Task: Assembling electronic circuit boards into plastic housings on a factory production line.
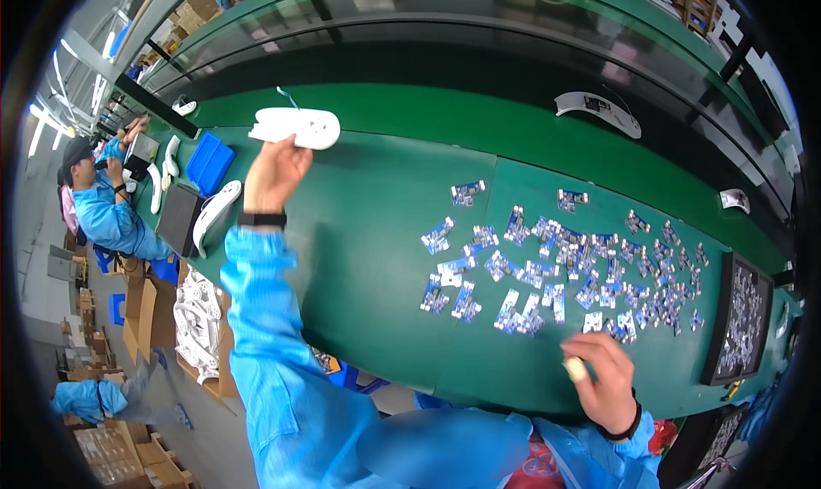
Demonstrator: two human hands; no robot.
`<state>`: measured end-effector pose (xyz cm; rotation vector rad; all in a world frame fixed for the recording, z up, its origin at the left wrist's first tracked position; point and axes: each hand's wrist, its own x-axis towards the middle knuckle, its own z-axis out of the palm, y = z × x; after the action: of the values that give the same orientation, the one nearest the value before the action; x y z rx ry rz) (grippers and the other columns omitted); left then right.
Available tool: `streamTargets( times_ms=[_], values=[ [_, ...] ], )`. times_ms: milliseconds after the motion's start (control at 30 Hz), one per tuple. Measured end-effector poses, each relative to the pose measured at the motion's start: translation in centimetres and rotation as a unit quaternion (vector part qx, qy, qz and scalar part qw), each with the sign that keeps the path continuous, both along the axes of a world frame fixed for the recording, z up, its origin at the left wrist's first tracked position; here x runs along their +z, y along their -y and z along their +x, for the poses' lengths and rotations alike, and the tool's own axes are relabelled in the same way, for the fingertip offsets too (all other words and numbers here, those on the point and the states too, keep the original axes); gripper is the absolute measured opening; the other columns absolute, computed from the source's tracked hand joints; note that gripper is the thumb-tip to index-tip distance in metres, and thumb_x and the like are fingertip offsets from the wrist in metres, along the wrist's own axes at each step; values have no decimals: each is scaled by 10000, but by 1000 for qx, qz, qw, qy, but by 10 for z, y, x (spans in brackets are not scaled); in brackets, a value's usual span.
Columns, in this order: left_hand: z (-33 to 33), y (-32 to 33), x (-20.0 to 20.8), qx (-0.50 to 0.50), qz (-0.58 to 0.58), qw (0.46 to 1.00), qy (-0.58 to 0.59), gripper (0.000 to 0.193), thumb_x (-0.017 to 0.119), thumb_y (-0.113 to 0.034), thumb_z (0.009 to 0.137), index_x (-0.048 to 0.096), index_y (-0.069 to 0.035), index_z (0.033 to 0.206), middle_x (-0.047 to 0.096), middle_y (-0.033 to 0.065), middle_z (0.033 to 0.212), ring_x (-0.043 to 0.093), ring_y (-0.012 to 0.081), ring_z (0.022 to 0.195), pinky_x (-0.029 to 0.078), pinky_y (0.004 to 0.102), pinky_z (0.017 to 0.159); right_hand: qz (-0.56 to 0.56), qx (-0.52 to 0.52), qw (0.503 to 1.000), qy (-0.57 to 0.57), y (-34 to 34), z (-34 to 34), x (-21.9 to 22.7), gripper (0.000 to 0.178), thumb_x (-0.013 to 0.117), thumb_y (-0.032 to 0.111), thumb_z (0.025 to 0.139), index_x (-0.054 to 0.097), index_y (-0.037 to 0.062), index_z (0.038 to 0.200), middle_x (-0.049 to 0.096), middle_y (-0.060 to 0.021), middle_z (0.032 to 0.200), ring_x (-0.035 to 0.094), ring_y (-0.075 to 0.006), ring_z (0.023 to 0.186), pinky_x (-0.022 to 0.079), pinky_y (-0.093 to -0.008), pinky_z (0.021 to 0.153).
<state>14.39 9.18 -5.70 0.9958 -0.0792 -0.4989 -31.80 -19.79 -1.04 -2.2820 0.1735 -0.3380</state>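
My left hand reaches to the far left of the bench and grips a white curved plastic housing by its near edge. A thin blue wire sticks up from the housing's far side. My right hand hovers over the near edge of the bench, fingers loosely bent and apart, with no part visible in it. Something pale yellow, perhaps a finger cover, shows at its thumb tip. Just beyond that hand lie many small blue-and-white circuit boards, spread loosely over the green bench top.
A black tray full of small parts stands at the right end. At the left are a blue bin, a dark box and another white housing. More housings rest on the far conveyor. A co-worker sits beyond the bench's left end.
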Motion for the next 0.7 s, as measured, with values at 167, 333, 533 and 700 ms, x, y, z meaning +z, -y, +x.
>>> streamTargets(
  times_ms=[167, 333, 533, 700],
  values=[
    [-175, -33, 15, -7, 18, 999, 33, 423, 535, -122, 946, 428, -75, 1352, 537, 71, 1312, 542, 214, 1169, 470, 362, 965, -76, 127, 987, 54, -27, 39, -7, 244, 664, 6, 751, 636, 26, 993, 620, -110, 941, 617, -293, 846, 516, -380, 704],
    [-284, -60, 3, 20, 8, 1000, 1, 459, 525, -85, 927, 388, -19, 1360, 532, 145, 1318, 564, 291, 1174, 484, 436, 968, -145, 213, 959, 119, -57, 104, -30, 209, 598, 34, 772, 637, 45, 977, 603, -75, 1003, 584, -269, 942, 516, -363, 763],
    [-337, -60, -1, -4, -67, 998, -17, 469, 519, -119, 940, 379, -6, 1373, 493, 162, 1359, 527, 313, 1219, 467, 460, 988, -247, 316, 914, 65, -66, 146, -63, 291, 604, -22, 720, 659, 54, 995, 598, -47, 1057, 541, -256, 986, 506, -344, 822],
    [-348, -54, 0, -66, -46, 997, 1, 511, 549, -135, 932, 376, 7, 1391, 412, 191, 1430, 481, 325, 1271, 435, 469, 1029, -230, 357, 903, 65, -58, 160, -67, 293, 626, -20, 704, 661, 53, 986, 596, -45, 1008, 540, -259, 962, 499, -343, 838]
  ],
)
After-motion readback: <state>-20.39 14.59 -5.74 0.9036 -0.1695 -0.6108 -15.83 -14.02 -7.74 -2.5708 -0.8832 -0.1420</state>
